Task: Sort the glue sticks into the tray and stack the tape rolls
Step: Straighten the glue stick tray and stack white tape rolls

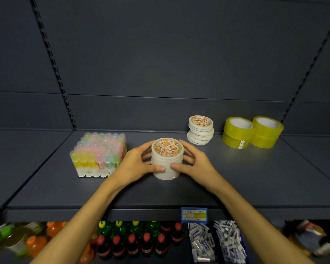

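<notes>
Landmark: the near stack of white tape rolls, standing upright in the middle of the dark shelf; every place below is told from it.
Left hand: cups the stack's left side, fingers curled round behind it and thumb pressed on the front wall low down.
Right hand: mirrors it on the right side, fingers curled round the back, thumb on the front; the 2 thumbs nearly meet.
Grip: both hands hold the stack between them; it looks to rest on the shelf, though I cannot tell whether it is lifted a little.
Axis: the stack's long axis is vertical, hole upward, the printed core showing at the top.
Second white stack: behind and to the right of the landmark, apart from it, its rolls a little uneven.
Yellow tape rolls: further right, near the back wall, 2 piles of 2 side by side and touching.
Glue sticks: left of the landmark, packed upright in a clear tray, just beside the left hand.
Key relation: the other tape lies back and to the right, so the right hand is nearer to it; any shift that way needs the column kept upright.
Risk: thin rolls may slide sideways if squeezed unevenly.
Stage: glue sticks seem sorted; tape stacking is in hand.
</notes>
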